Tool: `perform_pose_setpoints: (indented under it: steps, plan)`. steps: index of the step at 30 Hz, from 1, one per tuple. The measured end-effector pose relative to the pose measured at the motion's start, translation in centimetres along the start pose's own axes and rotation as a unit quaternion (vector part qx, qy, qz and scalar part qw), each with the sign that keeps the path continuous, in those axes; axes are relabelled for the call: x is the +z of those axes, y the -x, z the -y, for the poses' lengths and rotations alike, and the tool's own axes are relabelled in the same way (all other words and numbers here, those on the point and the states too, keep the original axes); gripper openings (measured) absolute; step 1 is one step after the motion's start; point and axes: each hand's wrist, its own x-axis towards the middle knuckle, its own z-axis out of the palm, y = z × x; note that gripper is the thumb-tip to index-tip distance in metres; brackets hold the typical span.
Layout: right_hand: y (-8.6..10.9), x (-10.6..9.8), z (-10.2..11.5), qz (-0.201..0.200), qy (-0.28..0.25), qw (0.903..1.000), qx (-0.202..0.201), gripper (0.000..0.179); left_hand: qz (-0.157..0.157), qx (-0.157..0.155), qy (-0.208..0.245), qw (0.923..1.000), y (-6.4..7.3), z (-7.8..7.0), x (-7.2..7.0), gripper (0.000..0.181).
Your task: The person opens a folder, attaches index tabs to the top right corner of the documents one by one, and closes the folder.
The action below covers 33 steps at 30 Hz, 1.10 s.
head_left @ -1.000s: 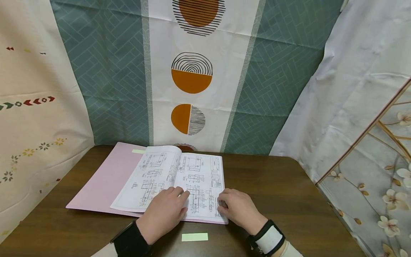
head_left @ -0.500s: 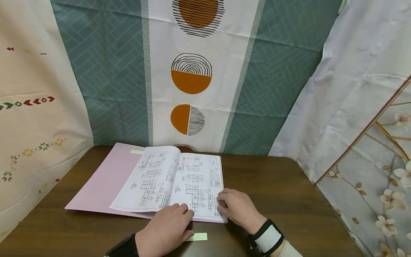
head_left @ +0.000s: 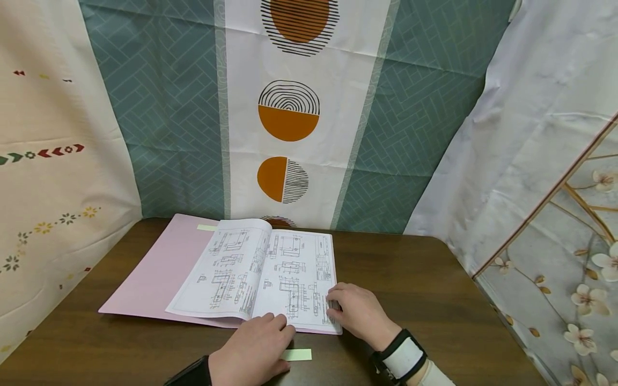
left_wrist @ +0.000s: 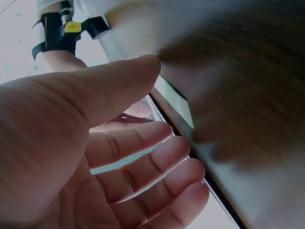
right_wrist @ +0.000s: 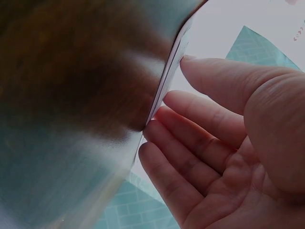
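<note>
White pages [head_left: 299, 268] meet the loosely extended fingers of our right hand [head_left: 362, 314] at their right edge, while our left hand [head_left: 257, 347], fingers relaxed, thumb apart, lies at the near edge of the open booklet [head_left: 224, 273] on the brown table [head_left: 410, 268].

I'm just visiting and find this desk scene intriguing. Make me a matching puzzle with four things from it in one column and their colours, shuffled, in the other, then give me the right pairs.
Things
1) Booklet cover
2) Open pages
3) Tabletop
4) Strip lying on the tabletop

Colours
A) White, printed with line drawings
B) Pale green
C) Dark brown
D) Pale pink

Right pairs: 1-D, 2-A, 3-C, 4-B
</note>
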Motion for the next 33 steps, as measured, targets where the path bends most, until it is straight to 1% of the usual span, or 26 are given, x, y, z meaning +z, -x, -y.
perform_pose_setpoints:
  steps: [9, 15, 19, 23, 33]
  plan:
    - [-0.1, 0.2, -0.19, -0.003, -0.001, 1.0, 0.001, 0.024, -0.008, 0.001, -0.008, 0.9999, 0.08, 0.15, 0.2, 0.035]
    - [-0.13, 0.27, -0.15, 0.002, 0.003, 1.0, 0.007, 0.025, -0.026, 0.002, -0.012, 0.9996, 0.15, 0.14, 0.4, 0.036]
    - [-0.15, 0.31, -0.14, 0.002, 0.003, 1.0, 0.008, 0.025, -0.034, 0.0, -0.007, 0.9994, 0.17, 0.13, 0.49, 0.036]
    - [-0.09, 0.26, -0.12, 0.002, 0.003, 1.0, 0.008, 0.025, -0.035, -0.006, 0.007, 0.9994, 0.1, 0.22, 0.56, 0.035]
    - [-0.03, 0.16, -0.1, 0.003, 0.004, 1.0, 0.001, 0.025, -0.04, -0.017, 0.022, 0.9988, 0.03, 0.3, 0.76, 0.031]
